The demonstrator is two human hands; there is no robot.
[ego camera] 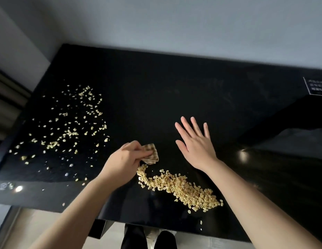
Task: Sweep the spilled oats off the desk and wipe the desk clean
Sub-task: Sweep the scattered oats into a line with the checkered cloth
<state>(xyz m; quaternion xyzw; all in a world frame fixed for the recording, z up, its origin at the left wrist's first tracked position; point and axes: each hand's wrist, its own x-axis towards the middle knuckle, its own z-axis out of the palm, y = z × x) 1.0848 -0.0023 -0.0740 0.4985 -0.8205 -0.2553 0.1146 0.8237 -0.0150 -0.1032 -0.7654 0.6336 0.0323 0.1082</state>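
A glossy black desk (pixel 156 90) carries spilled oats. One dense pile of oats (pixel 181 189) lies near the front edge, between my two forearms. A loose scatter of oats (pixel 72 130) covers the desk's left part. My left hand (pixel 124 162) grips a small folded beige cloth (pixel 151 153) just above the left end of the pile. My right hand (pixel 196 144) is spread flat with straight fingers over the bare desk, right of the cloth and behind the pile. Whether its palm touches the surface, I cannot tell.
A dark card with white print (pixel 316 87) sits at the far right. A lower black surface (pixel 282 141) adjoins the desk on the right. Past the front edge I see pale floor and my dark shoes (pixel 149 238). A grey wall stands behind.
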